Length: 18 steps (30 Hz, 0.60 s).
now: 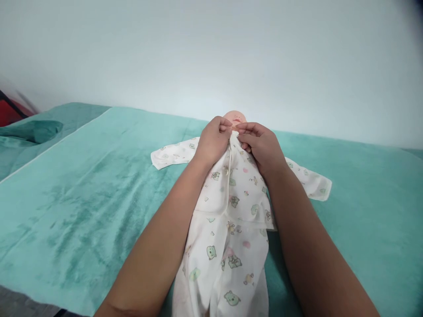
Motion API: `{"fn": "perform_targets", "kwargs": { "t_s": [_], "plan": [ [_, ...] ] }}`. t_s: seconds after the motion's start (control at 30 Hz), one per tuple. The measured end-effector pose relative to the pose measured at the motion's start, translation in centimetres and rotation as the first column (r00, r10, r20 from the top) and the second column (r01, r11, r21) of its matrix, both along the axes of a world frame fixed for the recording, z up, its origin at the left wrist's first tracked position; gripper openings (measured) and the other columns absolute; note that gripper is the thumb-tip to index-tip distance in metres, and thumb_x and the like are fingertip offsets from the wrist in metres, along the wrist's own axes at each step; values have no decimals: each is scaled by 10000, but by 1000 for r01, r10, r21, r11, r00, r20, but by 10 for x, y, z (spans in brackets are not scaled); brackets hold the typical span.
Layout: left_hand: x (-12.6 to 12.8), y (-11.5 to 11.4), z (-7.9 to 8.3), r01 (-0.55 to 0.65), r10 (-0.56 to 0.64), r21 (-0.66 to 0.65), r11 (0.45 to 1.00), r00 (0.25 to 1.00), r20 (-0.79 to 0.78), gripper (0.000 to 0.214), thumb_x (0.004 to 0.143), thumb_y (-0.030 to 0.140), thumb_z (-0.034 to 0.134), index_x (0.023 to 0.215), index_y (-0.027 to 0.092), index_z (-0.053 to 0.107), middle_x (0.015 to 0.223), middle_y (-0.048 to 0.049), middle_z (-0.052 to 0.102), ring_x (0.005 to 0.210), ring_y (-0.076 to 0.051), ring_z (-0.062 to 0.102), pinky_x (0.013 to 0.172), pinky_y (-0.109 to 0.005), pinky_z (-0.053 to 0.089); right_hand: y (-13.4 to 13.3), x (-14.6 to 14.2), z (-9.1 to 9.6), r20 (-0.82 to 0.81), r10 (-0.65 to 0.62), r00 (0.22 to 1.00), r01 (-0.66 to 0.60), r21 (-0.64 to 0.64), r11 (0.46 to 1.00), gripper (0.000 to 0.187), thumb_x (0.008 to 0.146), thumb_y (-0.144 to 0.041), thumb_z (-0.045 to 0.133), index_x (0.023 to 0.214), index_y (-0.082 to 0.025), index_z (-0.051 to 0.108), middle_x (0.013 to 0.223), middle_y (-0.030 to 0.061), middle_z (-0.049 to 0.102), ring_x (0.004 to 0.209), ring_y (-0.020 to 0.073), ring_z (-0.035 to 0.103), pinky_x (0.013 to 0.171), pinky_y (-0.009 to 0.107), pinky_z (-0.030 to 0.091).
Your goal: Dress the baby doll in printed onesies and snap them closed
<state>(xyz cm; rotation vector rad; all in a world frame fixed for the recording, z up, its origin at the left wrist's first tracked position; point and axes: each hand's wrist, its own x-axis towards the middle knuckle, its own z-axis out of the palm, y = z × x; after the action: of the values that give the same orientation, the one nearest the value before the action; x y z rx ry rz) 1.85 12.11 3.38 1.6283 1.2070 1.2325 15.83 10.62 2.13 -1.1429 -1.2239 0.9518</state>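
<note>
A baby doll (235,116) lies on its back, its head at the far end, mostly hidden behind my hands. It wears a white baby shirt (244,185) with a print of small animals and a buttoned front, over matching white trousers (228,264). Both sleeves stretch out to the sides. My left hand (215,137) pinches the left side of the shirt's collar at the doll's neck. Opposite it, my right hand (259,143) grips the collar's right side between thumb and fingers. The fingertips of both hands nearly meet there. A button shows lower on the chest.
A green plush blanket (99,198) covers the surface under the doll, wrinkled on the left. Behind it rises a pale wall (211,53). Folded green cloth (33,131) lies at the far left, near a red and black object (9,110).
</note>
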Motion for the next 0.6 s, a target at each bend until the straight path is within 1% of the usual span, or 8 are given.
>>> {"fn": "perform_targets", "kwargs": {
  "t_s": [0.07, 0.13, 0.23, 0.3, 0.37, 0.43, 0.53, 0.6],
  "plan": [
    [2, 0, -2, -33, 38, 60, 998, 996, -83, 126, 804, 107, 522, 840, 201, 598, 917, -19, 663, 863, -164, 591, 819, -314, 462, -1, -2, -1, -1, -59, 998, 59, 23, 998, 237, 645, -165, 636, 876, -206, 670, 738, -24, 588, 547, 85, 464, 520, 246, 368],
    [1, -5, -4, -56, 72, 120, 991, 989, -132, 153, 792, 89, 518, 840, 198, 614, 945, -24, 665, 890, -168, 586, 841, -316, 453, -4, -6, 0, 34, -136, 990, 134, 64, 989, 186, 687, -202, 611, 868, -213, 654, 746, -23, 586, 556, 95, 477, 545, 257, 383],
    [-6, -23, -10, -67, 97, 203, 977, 985, -142, 158, 806, 105, 521, 874, 192, 635, 958, -30, 659, 903, -166, 583, 862, -311, 447, -18, -14, 4, 174, -240, 955, 214, 151, 965, 113, 740, -237, 576, 841, -221, 624, 794, -17, 598, 596, 111, 495, 617, 279, 408],
    [-14, -38, -14, -35, 75, 246, 969, 985, -157, 132, 829, 143, 536, 878, 190, 649, 948, -34, 651, 928, -169, 581, 897, -314, 440, -32, -20, 6, 296, -291, 910, 237, 205, 950, 77, 763, -246, 560, 821, -223, 605, 806, -15, 600, 628, 122, 495, 660, 292, 406],
    [-23, -52, -19, 19, 31, 273, 962, 984, -176, 123, 849, 180, 556, 899, 192, 668, 980, -41, 640, 998, -177, 570, 954, -320, 421, -49, -25, 7, 398, -309, 864, 237, 220, 946, 63, 780, -268, 559, 815, -224, 588, 798, -15, 597, 646, 132, 493, 678, 299, 397],
    [-30, -61, -22, 68, -16, 275, 959, 982, -187, 152, 864, 210, 569, 966, 205, 682, 1051, -47, 619, 1079, -184, 546, 1001, -324, 400, -65, -28, 6, 471, -290, 833, 222, 195, 955, 100, 785, -310, 580, 837, -225, 576, 795, -18, 596, 650, 138, 497, 679, 303, 392],
    [-34, -65, -23, 104, -53, 228, 968, 975, -216, 200, 868, 206, 570, 1023, 233, 694, 1101, -46, 589, 1134, -196, 515, 1032, -333, 386, -81, -31, 2, 561, -266, 784, 207, 168, 964, 217, 774, -395, 627, 891, -224, 566, 824, -13, 602, 643, 140, 499, 682, 310, 389],
    [-34, -61, -23, 109, -60, 203, 973, 971, -230, 212, 859, 193, 574, 1021, 239, 703, 1098, -46, 583, 1135, -204, 507, 1041, -345, 380, -85, -31, 1, 599, -275, 752, 217, 169, 961, 254, 774, -427, 636, 904, -220, 569, 847, -2, 615, 647, 144, 505, 686, 315, 389]
  ]
}}
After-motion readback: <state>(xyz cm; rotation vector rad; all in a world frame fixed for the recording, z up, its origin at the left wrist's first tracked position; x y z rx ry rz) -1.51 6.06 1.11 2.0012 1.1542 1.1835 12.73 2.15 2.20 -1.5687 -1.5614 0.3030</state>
